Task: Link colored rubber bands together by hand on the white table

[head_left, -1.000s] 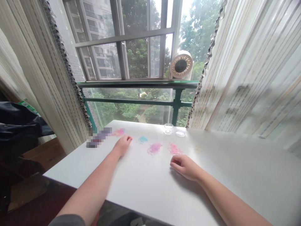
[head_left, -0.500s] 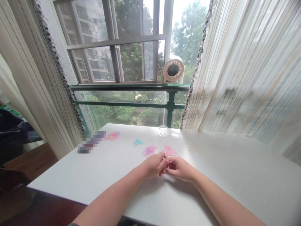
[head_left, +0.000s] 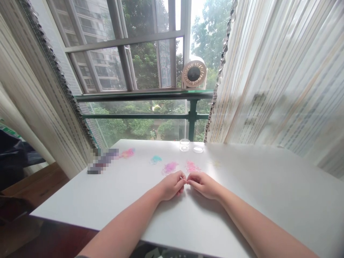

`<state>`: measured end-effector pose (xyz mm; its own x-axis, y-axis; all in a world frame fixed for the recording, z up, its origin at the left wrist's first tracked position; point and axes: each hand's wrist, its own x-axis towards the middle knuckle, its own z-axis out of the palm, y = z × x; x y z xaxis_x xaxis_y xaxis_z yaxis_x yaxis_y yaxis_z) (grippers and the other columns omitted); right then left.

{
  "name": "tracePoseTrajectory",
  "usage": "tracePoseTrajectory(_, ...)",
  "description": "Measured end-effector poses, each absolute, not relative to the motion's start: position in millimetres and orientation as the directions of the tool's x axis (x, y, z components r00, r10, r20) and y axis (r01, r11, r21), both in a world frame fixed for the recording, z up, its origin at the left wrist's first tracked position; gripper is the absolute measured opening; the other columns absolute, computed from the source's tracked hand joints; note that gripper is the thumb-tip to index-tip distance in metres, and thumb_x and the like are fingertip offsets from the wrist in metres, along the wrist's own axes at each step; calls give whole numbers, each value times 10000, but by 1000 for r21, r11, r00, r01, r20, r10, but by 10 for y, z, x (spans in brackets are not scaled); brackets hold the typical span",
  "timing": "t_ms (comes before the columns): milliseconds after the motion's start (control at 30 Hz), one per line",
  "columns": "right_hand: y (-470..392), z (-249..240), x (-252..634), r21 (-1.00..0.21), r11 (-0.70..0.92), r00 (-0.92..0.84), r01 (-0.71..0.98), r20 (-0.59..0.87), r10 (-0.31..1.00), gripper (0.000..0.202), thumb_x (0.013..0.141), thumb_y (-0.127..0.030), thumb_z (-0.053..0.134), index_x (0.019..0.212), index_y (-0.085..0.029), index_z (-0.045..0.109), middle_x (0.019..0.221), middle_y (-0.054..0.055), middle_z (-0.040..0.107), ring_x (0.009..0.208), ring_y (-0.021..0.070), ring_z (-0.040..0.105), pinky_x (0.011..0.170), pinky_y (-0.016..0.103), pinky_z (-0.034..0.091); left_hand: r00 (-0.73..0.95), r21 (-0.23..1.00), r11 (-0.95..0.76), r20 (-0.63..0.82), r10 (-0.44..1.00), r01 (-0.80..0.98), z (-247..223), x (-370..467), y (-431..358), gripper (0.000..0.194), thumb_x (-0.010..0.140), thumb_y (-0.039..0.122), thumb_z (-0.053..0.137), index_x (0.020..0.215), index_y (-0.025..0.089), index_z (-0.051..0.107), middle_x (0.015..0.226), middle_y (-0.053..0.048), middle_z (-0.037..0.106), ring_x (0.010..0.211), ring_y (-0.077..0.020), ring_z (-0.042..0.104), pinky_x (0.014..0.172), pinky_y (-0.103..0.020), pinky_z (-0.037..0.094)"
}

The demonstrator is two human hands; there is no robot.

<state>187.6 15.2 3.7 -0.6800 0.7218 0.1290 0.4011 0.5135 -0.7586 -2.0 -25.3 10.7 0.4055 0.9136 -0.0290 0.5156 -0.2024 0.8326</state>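
Above the white table, my left hand (head_left: 173, 185) has its fingers curled and its thumb pressed to the index finger. My right hand (head_left: 204, 184) pinches too, its fingertips meeting those of the left. Whatever lies between the fingertips is too small to make out. Just beyond the hands are a loose purple patch (head_left: 170, 167) and a pink one (head_left: 191, 166), both made of thin, stringy bits. A small turquoise patch (head_left: 156, 159) lies farther left, and a faint yellow one (head_left: 215, 163) to the right.
A clear round container (head_left: 184, 145) stands near the table's far edge, with a clear lid-like disc (head_left: 198, 149) beside it. Pink and orange bits (head_left: 127, 153) lie at the far left near a blurred-out item (head_left: 103, 162). A white fan (head_left: 194, 73) sits by the window above the table (head_left: 80, 200).
My hands have drawn slightly apart, from overlapping fingers to fingertips just meeting. The view has shifted a little, so the surroundings sit slightly left and higher.
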Motion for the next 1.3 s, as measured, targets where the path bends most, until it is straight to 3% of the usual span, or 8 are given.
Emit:
tracePoseTrajectory(667,157,25,1865,-721,524,-697,453,81,713,284,862,-344,476,676,-172,604,577,-33,473,562,104,391,544,230,308,395,825,-245,28,918,510,55,-32,-255,192,862,385,467,865,195,494,589,50,560,517,-106,521,591,-240,399)
tracePoseTrajectory(867,158,37,1873,-691,552,-706,468,83,703,253,849,-296,467,676,-172,603,591,-22,493,567,106,406,546,233,303,391,816,-268,56,919,512,31,-38,-246,237,843,394,513,963,191,491,679,31,581,525,-95,516,560,-226,398)
tracePoseTrajectory(1000,144,53,1872,-678,555,-707,481,75,704,269,855,-318,462,677,-175,604,590,-21,501,562,107,412,547,237,303,375,808,-293,97,922,511,44,-31,-248,233,835,400,524,930,187,520,787,-2,611,558,-92,526,561,-223,405)
tracePoseTrajectory(1300,131,67,1868,-668,540,-698,512,44,715,293,862,-363,477,691,-175,623,608,-14,541,566,107,424,544,238,305,382,776,-284,61,922,563,79,-43,-252,204,844,376,493,858,179,546,664,16,588,519,-104,539,554,-229,404)
